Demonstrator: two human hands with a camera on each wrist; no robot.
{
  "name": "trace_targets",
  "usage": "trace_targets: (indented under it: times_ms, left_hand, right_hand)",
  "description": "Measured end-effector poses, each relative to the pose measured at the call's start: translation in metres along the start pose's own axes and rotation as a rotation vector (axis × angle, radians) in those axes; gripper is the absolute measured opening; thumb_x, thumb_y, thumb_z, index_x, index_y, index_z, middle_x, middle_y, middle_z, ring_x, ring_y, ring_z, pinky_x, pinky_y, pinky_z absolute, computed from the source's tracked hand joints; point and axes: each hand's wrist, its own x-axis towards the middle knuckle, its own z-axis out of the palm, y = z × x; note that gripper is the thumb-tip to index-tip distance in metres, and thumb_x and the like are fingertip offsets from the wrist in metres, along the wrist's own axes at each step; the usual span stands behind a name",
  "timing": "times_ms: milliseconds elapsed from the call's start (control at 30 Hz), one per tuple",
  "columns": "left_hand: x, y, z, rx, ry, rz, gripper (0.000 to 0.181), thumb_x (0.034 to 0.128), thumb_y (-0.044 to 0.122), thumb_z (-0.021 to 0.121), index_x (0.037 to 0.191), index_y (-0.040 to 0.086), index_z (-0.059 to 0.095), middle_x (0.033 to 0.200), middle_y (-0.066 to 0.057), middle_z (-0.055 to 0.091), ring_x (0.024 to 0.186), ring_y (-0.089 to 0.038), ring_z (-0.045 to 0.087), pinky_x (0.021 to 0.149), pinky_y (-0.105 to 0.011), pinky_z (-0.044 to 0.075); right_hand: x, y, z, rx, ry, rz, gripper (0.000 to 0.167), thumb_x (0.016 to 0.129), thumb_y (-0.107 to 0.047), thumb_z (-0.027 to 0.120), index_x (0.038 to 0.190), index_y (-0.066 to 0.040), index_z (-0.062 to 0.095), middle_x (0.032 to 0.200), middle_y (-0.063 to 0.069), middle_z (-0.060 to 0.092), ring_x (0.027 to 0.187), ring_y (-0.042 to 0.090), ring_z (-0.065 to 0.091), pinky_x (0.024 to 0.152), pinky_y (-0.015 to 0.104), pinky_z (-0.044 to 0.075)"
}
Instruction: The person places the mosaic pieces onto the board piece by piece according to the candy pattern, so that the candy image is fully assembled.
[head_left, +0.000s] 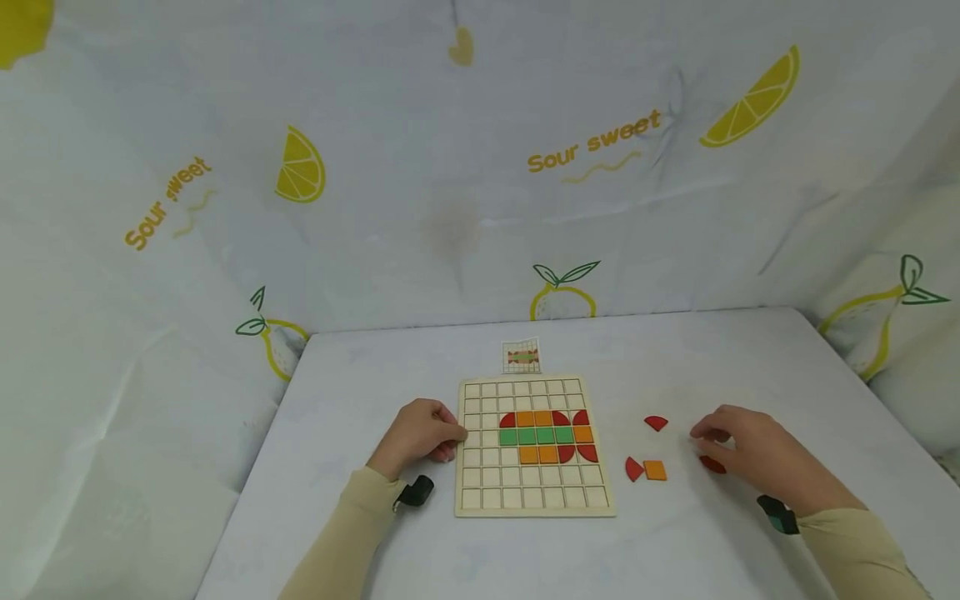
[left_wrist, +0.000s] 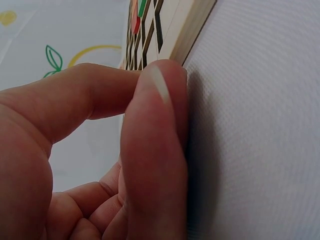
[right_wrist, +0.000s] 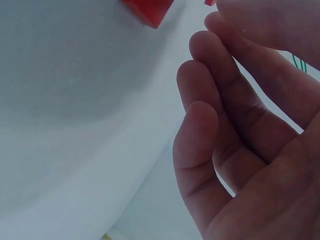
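A square wooden grid board (head_left: 535, 498) lies on the table, with red, orange and green tiles (head_left: 536, 436) set in its middle and right cells. My left hand (head_left: 422, 432) is at the board's left edge; in the left wrist view the thumb (left_wrist: 152, 150) and index finger pinch at that edge. To the right of the board, my right hand (head_left: 750, 450) hovers with loosely bent fingers, holding nothing. A red quarter-round piece (head_left: 712, 465) lies under it, partly hidden; the right wrist view shows a red piece (right_wrist: 150, 10) apart from the fingers.
Between board and right hand lie two red quarter-round pieces (head_left: 656, 423) and an orange square tile (head_left: 655, 471). A small pattern card (head_left: 521, 357) lies behind the board's top edge. A white cloth with lemon prints (head_left: 450, 208) hangs behind the table.
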Motion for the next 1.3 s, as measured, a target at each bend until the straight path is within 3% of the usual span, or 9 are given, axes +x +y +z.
trace_targets:
  times_ms: [567, 800, 900, 1067, 1300]
  left_hand:
    - [-0.001, -0.003, 0.000, -0.006, 0.006, 0.000, 0.018, 0.0881, 0.017, 0.084, 0.093, 0.007, 0.070, 0.070, -0.004, 0.072, 0.057, -0.011, 0.067, 0.056, -0.024, 0.058]
    - [0.000, -0.005, 0.000, -0.001, 0.006, 0.003, 0.018, 0.0880, 0.017, 0.084, 0.093, 0.007, 0.070, 0.071, -0.004, 0.073, 0.057, -0.011, 0.067, 0.056, -0.024, 0.058]
    - [-0.001, -0.003, -0.001, 0.001, 0.007, 0.003, 0.019, 0.0883, 0.018, 0.085, 0.093, 0.007, 0.070, 0.072, -0.004, 0.074, 0.057, -0.012, 0.068, 0.056, -0.025, 0.058]
    - [-0.001, -0.002, -0.001, -0.001, 0.004, 0.001, 0.018, 0.0883, 0.017, 0.084, 0.094, 0.007, 0.070, 0.072, -0.004, 0.074, 0.057, -0.012, 0.068, 0.056, -0.025, 0.058]
    - [0.000, -0.002, 0.000, -0.011, -0.002, 0.009, 0.019, 0.0882, 0.018, 0.085, 0.094, 0.007, 0.070, 0.072, -0.005, 0.073, 0.058, -0.012, 0.068, 0.056, -0.025, 0.059]
  right_hand:
    - [-0.005, 0.001, 0.008, 0.014, -0.035, 0.019, 0.016, 0.092, -0.016, 0.085, 0.106, -0.010, 0.080, 0.100, 0.001, 0.073, 0.095, 0.024, 0.066, 0.089, 0.055, 0.063]
    - [-0.011, -0.014, 0.019, -0.003, 0.027, -0.078, 0.012, 0.091, -0.019, 0.086, 0.102, -0.017, 0.080, 0.093, -0.008, 0.068, 0.088, 0.013, 0.062, 0.077, 0.032, 0.060]
    - [-0.012, -0.025, 0.025, 0.002, 0.032, -0.101, 0.013, 0.090, -0.025, 0.087, 0.101, -0.020, 0.080, 0.093, -0.010, 0.068, 0.087, 0.010, 0.061, 0.076, 0.029, 0.058]
    - [-0.010, -0.045, 0.034, -0.004, 0.036, -0.125, 0.021, 0.086, -0.036, 0.091, 0.099, -0.024, 0.080, 0.098, -0.011, 0.069, 0.094, 0.012, 0.064, 0.086, 0.040, 0.061]
    - [-0.001, -0.058, 0.042, -0.053, 0.015, -0.146, 0.027, 0.080, -0.036, 0.096, 0.097, -0.022, 0.080, 0.106, -0.004, 0.073, 0.111, 0.029, 0.067, 0.100, 0.056, 0.060]
